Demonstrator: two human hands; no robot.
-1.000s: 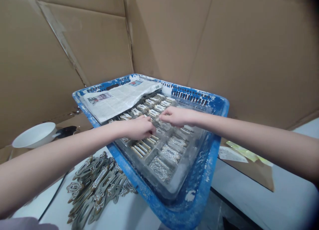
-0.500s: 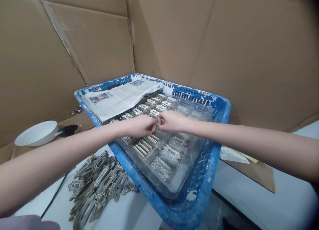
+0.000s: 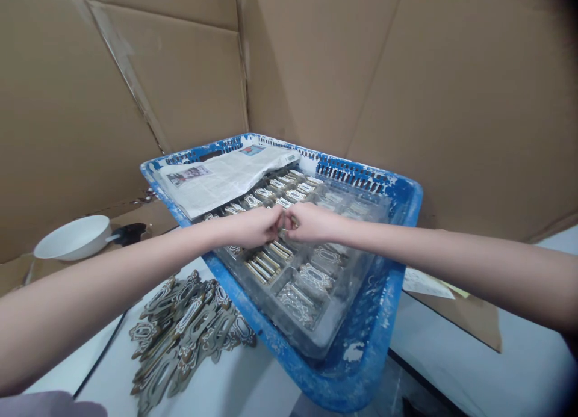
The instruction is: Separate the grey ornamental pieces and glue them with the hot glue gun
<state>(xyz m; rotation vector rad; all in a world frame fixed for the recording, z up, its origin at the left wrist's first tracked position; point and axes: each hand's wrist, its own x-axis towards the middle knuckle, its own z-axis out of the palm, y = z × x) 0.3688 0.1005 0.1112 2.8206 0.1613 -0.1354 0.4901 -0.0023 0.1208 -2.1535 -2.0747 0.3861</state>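
Observation:
Both hands meet over a clear plastic tray [image 3: 325, 339] with compartments, which lies in a blue basket [image 3: 361, 384]. My left hand [image 3: 262, 226] is closed, its fingers curled against those of my right hand [image 3: 309, 222], also closed in a pinch. Whatever sits between the fingertips is too small or hidden to make out. Ornate metal pieces [image 3: 313, 277] with pale outlines fill several compartments, some behind plastic film. Thin pieces stand on edge in a row [image 3: 266, 265] just below my left hand. A folded newspaper [image 3: 221, 185] covers the tray's far left part.
On the white table left of the basket lies a heap of similar ornate pieces [image 3: 187, 339]. A white bowl [image 3: 72, 237] and a black object [image 3: 130, 233] are further left. Papers [image 3: 427, 283] rest on cardboard at the right. Tall cardboard walls [image 3: 316, 62] stand behind.
The view has shifted slightly, so everything sits a little further right. My fingertips have come closer together, my left hand meeting my right.

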